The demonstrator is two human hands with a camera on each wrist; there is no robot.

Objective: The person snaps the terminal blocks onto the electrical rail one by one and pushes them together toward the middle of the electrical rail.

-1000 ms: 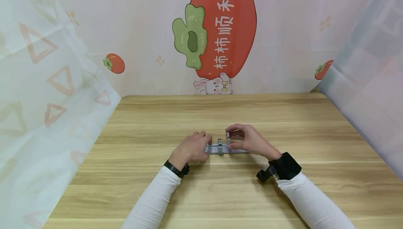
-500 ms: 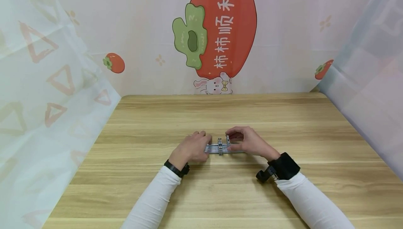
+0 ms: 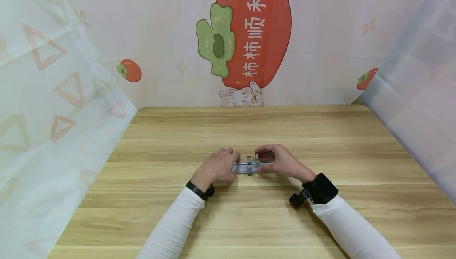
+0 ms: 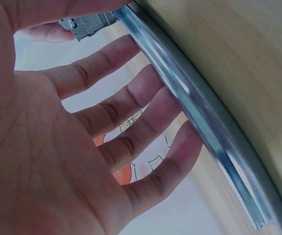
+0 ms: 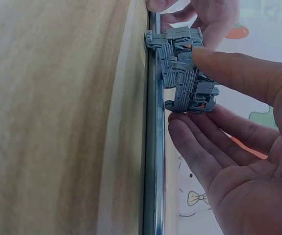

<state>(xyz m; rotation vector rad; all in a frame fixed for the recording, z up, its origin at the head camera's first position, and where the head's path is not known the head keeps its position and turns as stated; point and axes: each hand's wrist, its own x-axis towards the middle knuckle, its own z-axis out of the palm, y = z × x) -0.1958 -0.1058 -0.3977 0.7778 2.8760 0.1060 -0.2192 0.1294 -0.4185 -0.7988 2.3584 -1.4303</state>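
Observation:
A silver DIN rail [image 3: 242,168] lies across the table, running left to right. My left hand [image 3: 221,166] holds its left end, with the fingertips [image 4: 172,105] along one edge. Grey terminal blocks [image 3: 249,165] stand upright on the rail between the two hands. Just right of them, my right hand [image 3: 283,162] pinches another grey terminal block [image 5: 194,95] between thumb and fingers. In the right wrist view this block is tilted, and its lower foot is at the rail. Whether it is seated there I cannot tell.
The wooden table [image 3: 228,215] extends on all sides of the rail. Behind it hangs a printed backdrop [image 3: 160,41], with a light cloth [image 3: 53,92] at the left and another [image 3: 420,73] at the right. A camera [image 3: 297,199] sticks out from the right wrist strap.
My right hand has come down a little with the terminal block, bringing it to the rail and slightly closer to the mounted blocks. The left hand stays in place on the rail.

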